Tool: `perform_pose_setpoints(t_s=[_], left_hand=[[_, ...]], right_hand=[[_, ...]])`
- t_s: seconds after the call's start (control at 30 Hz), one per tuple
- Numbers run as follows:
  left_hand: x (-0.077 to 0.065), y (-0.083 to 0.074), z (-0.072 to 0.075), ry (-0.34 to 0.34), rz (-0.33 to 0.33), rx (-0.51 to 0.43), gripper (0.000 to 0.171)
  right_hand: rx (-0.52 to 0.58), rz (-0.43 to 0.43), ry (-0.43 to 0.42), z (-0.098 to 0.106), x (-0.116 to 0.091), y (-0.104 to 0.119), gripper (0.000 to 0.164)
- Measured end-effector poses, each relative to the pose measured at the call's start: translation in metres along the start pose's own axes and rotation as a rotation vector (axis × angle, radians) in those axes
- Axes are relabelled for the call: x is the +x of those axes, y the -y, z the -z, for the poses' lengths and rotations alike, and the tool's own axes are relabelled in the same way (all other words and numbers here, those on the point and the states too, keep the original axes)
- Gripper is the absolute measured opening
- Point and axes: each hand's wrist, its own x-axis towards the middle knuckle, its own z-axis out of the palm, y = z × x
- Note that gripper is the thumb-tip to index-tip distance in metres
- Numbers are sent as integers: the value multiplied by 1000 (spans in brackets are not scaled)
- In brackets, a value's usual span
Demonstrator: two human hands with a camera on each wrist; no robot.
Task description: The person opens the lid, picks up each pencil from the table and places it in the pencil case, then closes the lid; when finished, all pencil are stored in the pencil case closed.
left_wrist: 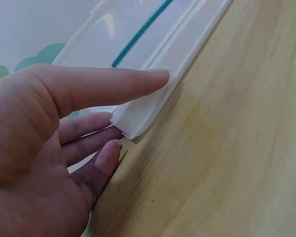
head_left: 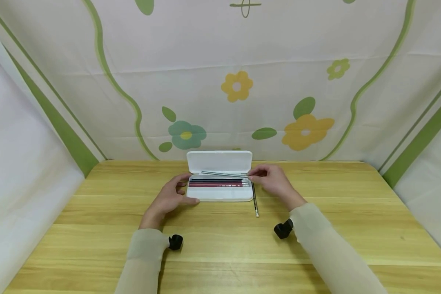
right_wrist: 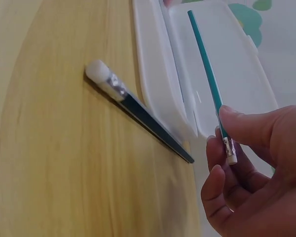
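A white pencil case (head_left: pixel 220 194) lies on the table with its lid (head_left: pixel 219 162) raised at the back. Inside its tray are several dark and red pencils (head_left: pixel 217 184), side by side. My left hand (head_left: pixel 169 195) holds the case's left end, thumb along the front edge and fingertips at the side. My right hand (head_left: pixel 273 179) pinches a green pencil (right_wrist: pixel 207 64) near its white eraser. In the head view that pencil spans the tray's back part, tip to the left; whether it touches the tray I cannot tell.
A dark pencil (right_wrist: pixel 143 119) with a white eraser lies on the wooden table (head_left: pixel 220 245) along the case's right side, eraser toward me. Behind the table hangs a flower-patterned cloth (head_left: pixel 206 98), with more cloth at both sides.
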Motion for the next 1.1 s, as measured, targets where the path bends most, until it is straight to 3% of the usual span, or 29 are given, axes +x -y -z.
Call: perform_pose_setpoints(t_s=[0.33,0.6,0.7,0.87,1.0,1.1], left_hand=[[0,1,0,3,5,7,88],[1,1,-1,6,16,4,88],[1,3,0,16,9,-1,90],[1,3,0,25,6,-9,91],[1,3,0,23,11,-9,92],[1,3,0,20,17,-6,93]], right_hand=[[-46,75,14,-22,7,9,9],[-93,86,-7,-25,8,12,10],[-72,61,-13,-24,9,8,14],[69,-36,-1,-18,9,-1,27],[155,-89,-31,-14,9,-7,25],[159,-104,-61,-14,9,-9,20]])
